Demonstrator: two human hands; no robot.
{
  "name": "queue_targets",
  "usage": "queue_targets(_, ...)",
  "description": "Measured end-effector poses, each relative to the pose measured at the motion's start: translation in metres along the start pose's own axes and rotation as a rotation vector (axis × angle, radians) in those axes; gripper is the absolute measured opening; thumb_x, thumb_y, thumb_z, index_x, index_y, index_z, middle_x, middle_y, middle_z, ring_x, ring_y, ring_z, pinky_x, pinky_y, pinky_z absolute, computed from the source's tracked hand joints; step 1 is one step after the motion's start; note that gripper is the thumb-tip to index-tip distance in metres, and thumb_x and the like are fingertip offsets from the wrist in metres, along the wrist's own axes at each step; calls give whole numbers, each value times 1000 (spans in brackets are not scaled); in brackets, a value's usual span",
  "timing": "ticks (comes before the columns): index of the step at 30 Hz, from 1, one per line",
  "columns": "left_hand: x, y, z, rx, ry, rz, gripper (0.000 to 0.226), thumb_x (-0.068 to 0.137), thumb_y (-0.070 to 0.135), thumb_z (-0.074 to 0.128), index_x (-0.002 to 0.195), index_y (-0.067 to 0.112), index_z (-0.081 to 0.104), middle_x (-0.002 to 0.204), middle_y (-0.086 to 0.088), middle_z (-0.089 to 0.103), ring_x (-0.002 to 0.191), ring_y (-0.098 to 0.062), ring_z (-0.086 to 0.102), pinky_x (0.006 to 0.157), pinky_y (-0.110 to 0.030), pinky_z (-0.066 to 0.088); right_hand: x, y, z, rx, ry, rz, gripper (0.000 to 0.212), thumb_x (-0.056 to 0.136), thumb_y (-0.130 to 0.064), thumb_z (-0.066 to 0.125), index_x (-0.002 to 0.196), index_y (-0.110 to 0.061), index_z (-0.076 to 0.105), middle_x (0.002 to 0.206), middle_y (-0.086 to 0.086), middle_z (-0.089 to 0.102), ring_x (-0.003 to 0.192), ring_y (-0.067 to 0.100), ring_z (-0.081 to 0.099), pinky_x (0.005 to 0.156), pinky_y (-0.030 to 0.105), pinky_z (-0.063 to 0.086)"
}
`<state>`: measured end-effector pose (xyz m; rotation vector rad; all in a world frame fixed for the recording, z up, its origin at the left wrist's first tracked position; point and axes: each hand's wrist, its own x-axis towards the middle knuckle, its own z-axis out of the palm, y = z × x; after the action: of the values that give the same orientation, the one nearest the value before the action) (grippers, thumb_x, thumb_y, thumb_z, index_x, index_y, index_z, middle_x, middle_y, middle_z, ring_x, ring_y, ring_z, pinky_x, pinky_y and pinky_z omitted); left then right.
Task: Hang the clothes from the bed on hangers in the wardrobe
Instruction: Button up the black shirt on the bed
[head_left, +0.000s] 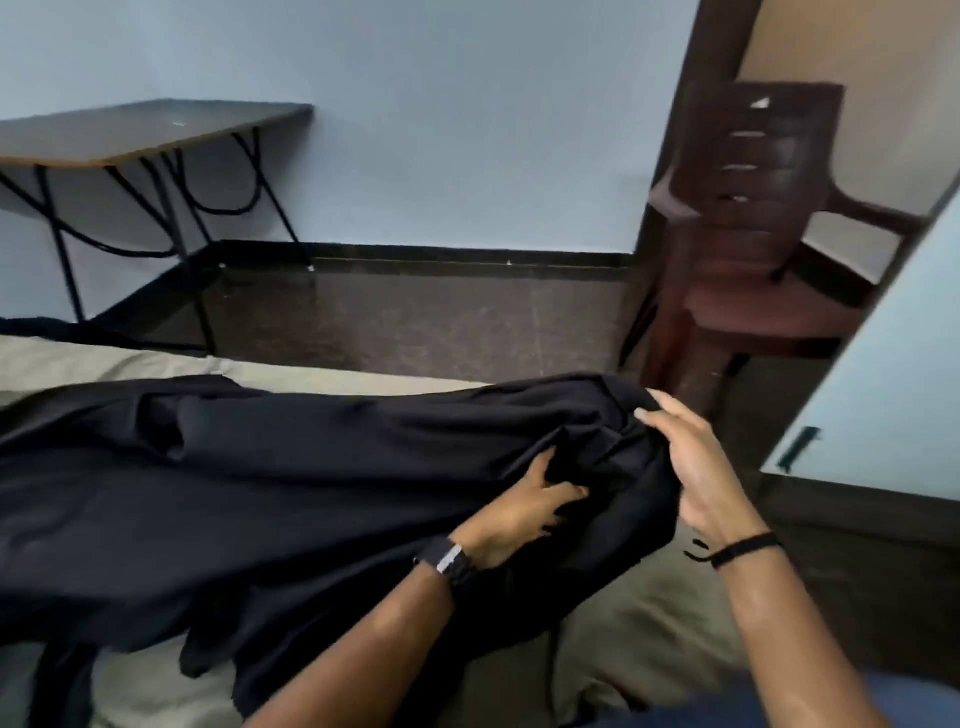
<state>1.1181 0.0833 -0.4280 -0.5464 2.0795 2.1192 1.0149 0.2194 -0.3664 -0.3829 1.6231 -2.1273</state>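
Observation:
A large black garment (270, 483) lies spread across the bed (119, 364), which has a beige sheet. My left hand (524, 514), with a watch on the wrist, grips a bunched fold of the black cloth near its right end. My right hand (696, 467), with a black cord on the wrist, holds the same end at the bed's right edge, fingers curled over the top of the fabric. No hanger is in sight.
A folding table (135, 135) with black legs stands against the blue wall at the far left. A dark brown plastic chair (753, 249) stands in the doorway at right. A pale blue door panel (883, 374) juts in at right. Dark floor lies beyond the bed.

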Motion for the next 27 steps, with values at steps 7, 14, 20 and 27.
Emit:
queue_targets(7,25,-34,53,45,-41,-155,49,90,37,57,133,39,32,109,10,60,87,-14,62,63,-21,48,0,55,-94,-720,76,137,12,94,-14,54,95,-10,65,97,12,68,96,29,63,75,35,45)
queue_targets(14,19,0,29,591,330,288,11,88,18,59,89,15,70,81,6,66,73,-6,64,74,-34,55,13,69,-67,-1015,6,-48,30,82,-44,70,99,-21,64,90,-9,66,84,11,59,72,30,44)
queue_targets(20,22,6,-28,1321,491,-293,67,88,37,62,146,28,29,147,-14,25,133,-39,31,101,-53,36,11,85,-71,-826,181,-167,12,93,-16,60,99,-15,70,87,-2,68,84,18,62,70,29,44)
queue_targets(27,49,-12,0,316,555,55,34,91,-4,35,113,9,58,113,-15,63,106,-31,57,91,-42,44,12,78,-80,-838,387,-268,19,88,-18,68,102,-7,68,97,-3,53,88,10,50,72,8,30)
